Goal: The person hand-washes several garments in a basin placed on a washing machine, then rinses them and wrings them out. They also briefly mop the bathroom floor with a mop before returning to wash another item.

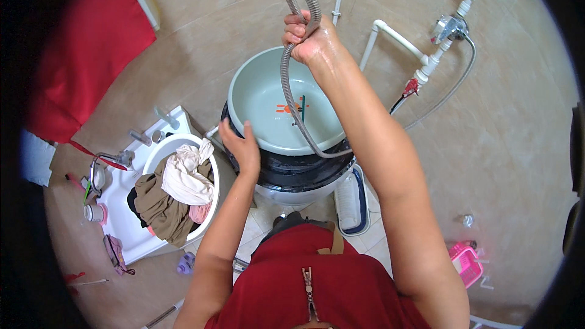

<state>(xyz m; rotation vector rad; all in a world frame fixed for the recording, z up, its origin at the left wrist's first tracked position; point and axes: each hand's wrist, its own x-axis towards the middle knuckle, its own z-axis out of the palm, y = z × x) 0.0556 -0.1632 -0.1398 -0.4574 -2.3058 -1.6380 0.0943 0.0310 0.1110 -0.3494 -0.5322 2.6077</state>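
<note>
My right hand (311, 39) is raised above a pale green plastic basin (260, 87), its fingers closed around a flexible metal shower hose (288, 82). The hose loops above my fist and hangs down across the basin to its near rim; any shower head is out of sight. Water glistens on my right wrist. At the basin's near left rim is my left hand (242, 151), thumb and fingers apart; whether it touches the rim I cannot tell. An orange and green cartoon print (292, 108) marks the basin's floor. Beneath the basin stands a wet, black-topped round tub (283, 173).
On the left, a white washbasin (121, 217) carries a tub (215, 192) heaped with brown and white clothes (187, 173). A washboard (351, 203) stands at the right. White pipes (406, 45) and a mixer valve (450, 27) run along the wall. A red cloth (96, 55) hangs upper left.
</note>
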